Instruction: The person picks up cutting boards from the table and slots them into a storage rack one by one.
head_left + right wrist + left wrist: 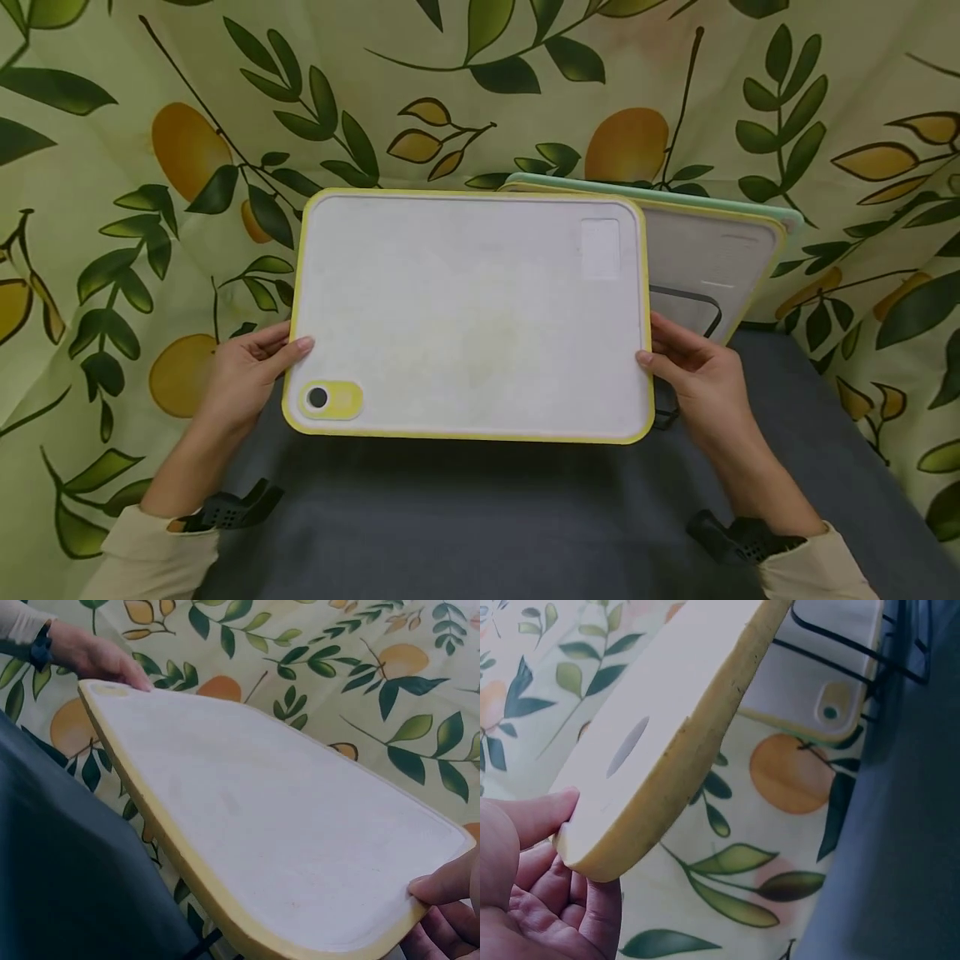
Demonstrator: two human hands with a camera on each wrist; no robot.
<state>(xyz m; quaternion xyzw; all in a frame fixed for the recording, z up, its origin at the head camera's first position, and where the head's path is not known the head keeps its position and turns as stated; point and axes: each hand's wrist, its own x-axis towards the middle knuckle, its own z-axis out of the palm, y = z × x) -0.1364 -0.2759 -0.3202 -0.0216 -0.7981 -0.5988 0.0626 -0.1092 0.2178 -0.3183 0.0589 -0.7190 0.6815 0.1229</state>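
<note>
A white cutting board (465,317) with a yellow rim is held up, its broad face toward the head camera. My left hand (243,375) grips its left edge, the thumb on the face and fingers behind. On the opposite edge my right hand (705,375) pinches the board the same way. A yellow oval with a dark round hole (318,397) marks the lower left corner. Scuffs show along the yellow rim (675,765) in the left wrist view. Faint stains are visible on the white face (225,787) in the right wrist view.
Behind the right side stand another yellow-rimmed white board (697,246) and a mint-green-edged one (675,193), partly hidden, at a black wire rack (686,293). A dark grey tabletop (465,517) lies below. Cloth printed with leaves and fruit (450,108) hangs behind.
</note>
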